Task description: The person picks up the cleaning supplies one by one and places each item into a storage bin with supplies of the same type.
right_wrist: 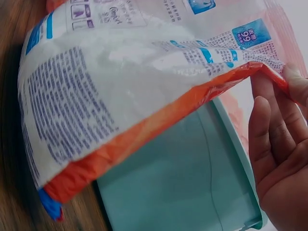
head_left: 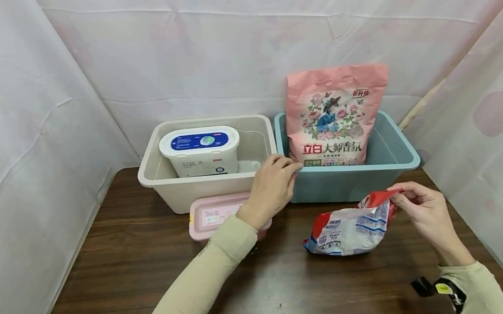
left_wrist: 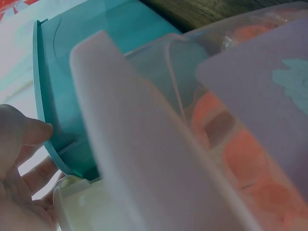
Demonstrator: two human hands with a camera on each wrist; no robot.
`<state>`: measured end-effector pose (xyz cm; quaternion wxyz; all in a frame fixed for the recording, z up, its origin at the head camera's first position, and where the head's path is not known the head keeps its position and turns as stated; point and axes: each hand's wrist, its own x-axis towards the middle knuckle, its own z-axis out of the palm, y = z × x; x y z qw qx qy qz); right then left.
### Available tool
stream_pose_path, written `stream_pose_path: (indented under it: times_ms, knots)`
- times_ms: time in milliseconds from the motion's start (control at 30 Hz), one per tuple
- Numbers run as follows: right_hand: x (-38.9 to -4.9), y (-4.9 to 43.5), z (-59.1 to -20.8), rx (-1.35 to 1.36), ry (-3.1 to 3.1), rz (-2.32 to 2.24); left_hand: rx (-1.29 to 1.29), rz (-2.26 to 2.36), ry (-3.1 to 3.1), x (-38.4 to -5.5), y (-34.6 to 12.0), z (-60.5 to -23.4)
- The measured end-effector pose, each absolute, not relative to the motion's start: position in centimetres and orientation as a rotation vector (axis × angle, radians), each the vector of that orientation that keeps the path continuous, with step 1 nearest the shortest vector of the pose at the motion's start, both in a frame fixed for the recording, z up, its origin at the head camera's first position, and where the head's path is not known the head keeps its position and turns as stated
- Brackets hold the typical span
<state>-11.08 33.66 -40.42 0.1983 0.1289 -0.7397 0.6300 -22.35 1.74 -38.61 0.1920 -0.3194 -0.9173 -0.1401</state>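
My left hand (head_left: 274, 183) is at the front left corner of the blue-green bin (head_left: 341, 187). In the left wrist view its thumb and fingers lie on either side of the bin's rim (left_wrist: 41, 91). With my right hand (head_left: 425, 211) I pinch one red-edged corner of a white, red and blue laundry powder bag (head_left: 347, 232). That corner is lifted, while the bag's lower left end sits low in front of the bin. A tall pink laundry powder bag (head_left: 336, 114) stands inside the blue-green bin, leaning slightly.
A beige bin (head_left: 208, 188) stands to the left, holding a white lidded tub (head_left: 206, 160). In front of it is a pink-lidded box (head_left: 216, 214), partly hidden by my left forearm. White curtains (head_left: 217, 44) enclose the wooden table (head_left: 275, 302) at the back and sides.
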Motion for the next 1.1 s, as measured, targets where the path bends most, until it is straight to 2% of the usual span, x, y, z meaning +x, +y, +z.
stream_pose_path:
  times_ms: [1100]
  knots:
    - [-9.4, 32.5, -38.8, 0.276, -1.986, 2.003, -0.879, -0.397, -2.579, -22.1, 2.1, -38.2]
